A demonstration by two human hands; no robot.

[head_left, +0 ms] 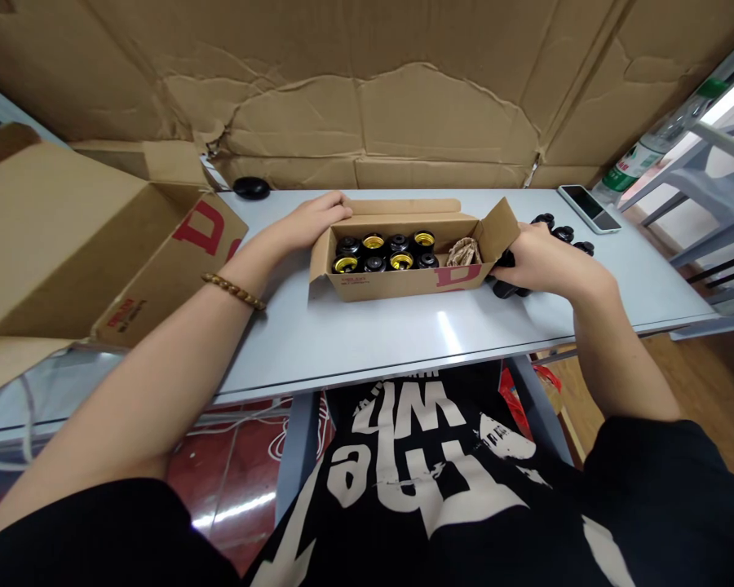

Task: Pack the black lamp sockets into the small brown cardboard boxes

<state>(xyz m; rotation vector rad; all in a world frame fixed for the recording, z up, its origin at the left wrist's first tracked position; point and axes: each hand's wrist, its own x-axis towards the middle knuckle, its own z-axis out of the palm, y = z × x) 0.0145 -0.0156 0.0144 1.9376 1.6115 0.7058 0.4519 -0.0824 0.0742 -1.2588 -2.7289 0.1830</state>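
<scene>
A small open cardboard box [397, 285] sits near the middle of the table. Two rows of black lamp holders [375, 264] fill its left part, some showing gold threaded insides. Crumpled brown paper [463, 253] lies in its right end. My left hand [319, 218] is closed on the box's back left corner, fingers bent over the flap. By the right flap, my right hand [541, 257] is closed round a black lamp holder [506, 259], its fingertips partly hidden. More black lamp holders [563, 234] stand beyond and under this hand.
A larger open carton [55, 236] stands at the left. Behind the table [367, 342] rises a cardboard wall [367, 114]. A black mouse [251, 188] is at the back left. A phone [588, 209] and a plastic bottle [636, 167] are at the right, near a grey chair [703, 179].
</scene>
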